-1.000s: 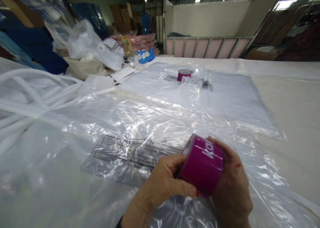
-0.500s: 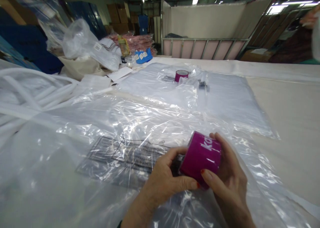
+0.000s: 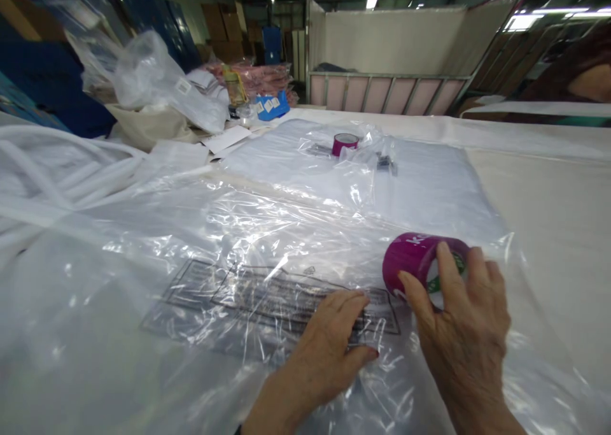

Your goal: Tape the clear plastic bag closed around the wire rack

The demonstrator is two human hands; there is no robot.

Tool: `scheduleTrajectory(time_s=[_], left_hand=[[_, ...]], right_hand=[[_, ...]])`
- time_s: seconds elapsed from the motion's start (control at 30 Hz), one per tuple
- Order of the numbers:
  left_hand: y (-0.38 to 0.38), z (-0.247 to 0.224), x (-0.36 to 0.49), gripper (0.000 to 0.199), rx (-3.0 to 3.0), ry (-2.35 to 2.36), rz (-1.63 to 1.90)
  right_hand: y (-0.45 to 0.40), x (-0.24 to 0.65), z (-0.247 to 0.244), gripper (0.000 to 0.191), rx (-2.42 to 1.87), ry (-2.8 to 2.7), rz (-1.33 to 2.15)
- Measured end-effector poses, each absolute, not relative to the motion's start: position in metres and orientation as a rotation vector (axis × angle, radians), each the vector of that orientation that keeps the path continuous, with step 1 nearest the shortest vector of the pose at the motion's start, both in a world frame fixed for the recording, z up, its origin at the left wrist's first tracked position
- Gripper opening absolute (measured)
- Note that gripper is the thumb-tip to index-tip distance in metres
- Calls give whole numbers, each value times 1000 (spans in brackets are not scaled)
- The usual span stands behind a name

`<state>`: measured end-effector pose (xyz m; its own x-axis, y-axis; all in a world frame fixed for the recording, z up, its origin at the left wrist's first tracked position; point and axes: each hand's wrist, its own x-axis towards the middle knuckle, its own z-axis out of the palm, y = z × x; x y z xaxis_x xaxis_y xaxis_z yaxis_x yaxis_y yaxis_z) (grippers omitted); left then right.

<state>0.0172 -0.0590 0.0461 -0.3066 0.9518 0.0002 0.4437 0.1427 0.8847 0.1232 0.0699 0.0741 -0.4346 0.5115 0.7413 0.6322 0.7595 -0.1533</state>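
My right hand (image 3: 465, 323) grips a wide purple tape roll (image 3: 405, 260) with white lettering, thumb on its near side and fingers over the end with the core. The roll is tilted on its side, low over a clear plastic bag (image 3: 143, 320). To its left, my left hand (image 3: 327, 355) holds nothing. Its fingers lie over the bag's dark printed panel (image 3: 272, 301), with the thumb apart from them. White material shows through the film.
Farther back, a second purple tape roll (image 3: 344, 143) sits on a plastic-covered white bundle (image 3: 429, 174). White tubing-like strips (image 3: 62, 174) are heaped at the left. A blue packet (image 3: 272, 106) lies at the far edge. Part of another person (image 3: 573, 78) shows at the right.
My right hand has carried the tape roll rightward, turning its core end towards the right. My left hand has let go of the roll and come down on the bag.
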Motion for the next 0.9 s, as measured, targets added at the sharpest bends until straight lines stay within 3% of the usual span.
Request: scheduleTrajectory(time_s=[0.3, 0.63, 0.77, 0.9], left_hand=[[-56, 48, 17, 58, 1365, 1813, 1147], [-57, 42, 18, 56, 1403, 1820, 1140], [-56, 41, 18, 59, 1398, 1840, 1101], [-54, 37, 18, 58, 1412, 1860, 1079]], right_hand=[[75, 123, 42, 29, -743, -2241, -150], [81, 134, 48, 36, -1046, -2185, -409], [76, 127, 47, 44, -997, -2205, -353], [49, 116, 80, 38, -777, -2144, -73]])
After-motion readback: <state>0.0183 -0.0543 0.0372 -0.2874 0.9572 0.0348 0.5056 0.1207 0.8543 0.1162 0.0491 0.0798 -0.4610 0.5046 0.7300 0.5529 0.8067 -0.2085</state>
